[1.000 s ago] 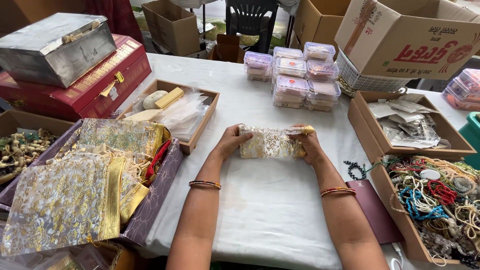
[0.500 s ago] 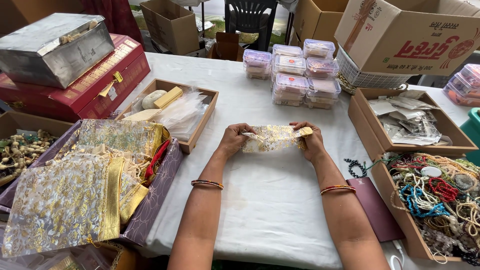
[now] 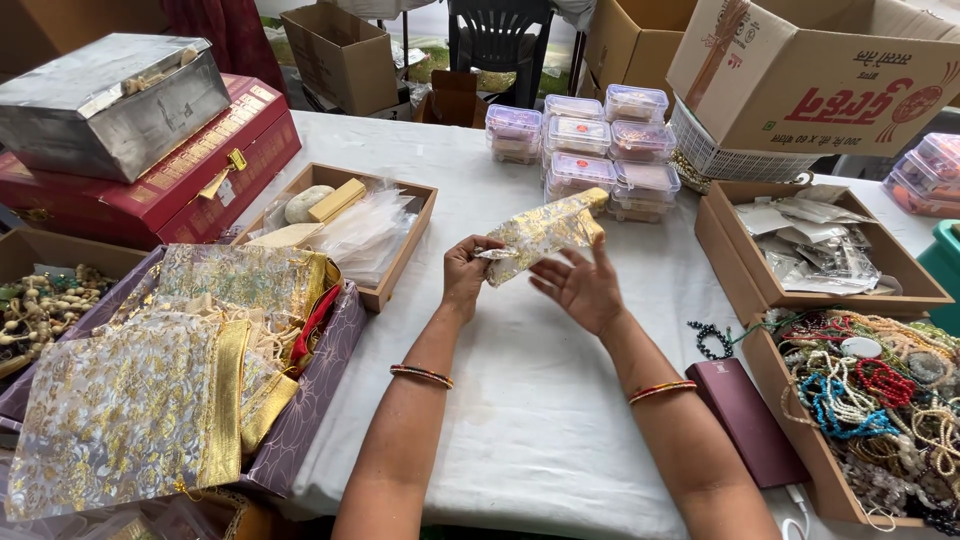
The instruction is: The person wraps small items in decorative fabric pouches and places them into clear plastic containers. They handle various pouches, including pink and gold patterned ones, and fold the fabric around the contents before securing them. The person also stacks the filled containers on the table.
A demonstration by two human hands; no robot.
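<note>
My left hand [image 3: 465,272] pinches one end of a small sheer pouch [image 3: 545,230] patterned in gold, holding it tilted above the white tablecloth [image 3: 530,400]. My right hand [image 3: 580,285] is spread open just under the pouch, fingers apart, touching or nearly touching its lower edge. Both wrists wear thin bangles. The pouch's gold-trimmed end points up and to the right, toward the stacked plastic boxes [image 3: 590,150].
Left: a purple box [image 3: 310,420] of gold pouches, a wooden tray [image 3: 400,255] with plastic bags, a red case [image 3: 200,190] under a metal box [image 3: 110,100]. Right: a box of bead necklaces [image 3: 880,400], a tray of packets [image 3: 820,240], a maroon case [image 3: 745,415], cardboard cartons [image 3: 830,80].
Both hands held the pouch stretched flat between them. Now the right hand has let go and opened below it, while the left lifts the pouch tilted up.
</note>
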